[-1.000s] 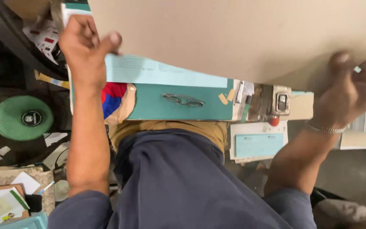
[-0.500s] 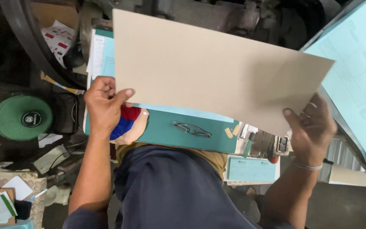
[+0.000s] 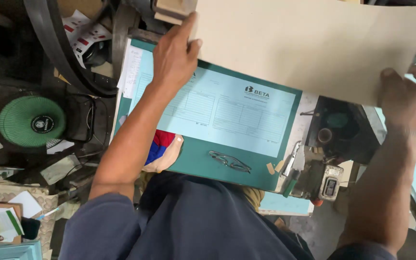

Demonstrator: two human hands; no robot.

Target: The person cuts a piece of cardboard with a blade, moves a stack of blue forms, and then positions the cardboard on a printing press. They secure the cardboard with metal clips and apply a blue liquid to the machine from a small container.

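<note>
Cardboard sheet hangs above the green work surface toward twelve o'clock, long axis running nine to three, my left hand pinching its nine o'clock edge and my right hand gripping its three o'clock corner (both equally close).

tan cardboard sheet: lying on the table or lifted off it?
Lifted. The tan cardboard sheet is held flat above the green table, left hand and right hand gripping opposite edges; the pale blue form shows beneath.

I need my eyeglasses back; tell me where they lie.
In the head view, the eyeglasses lie on the green desk mat, near its lower edge, just below the pale blue printed form and between the person's two arms.
</note>
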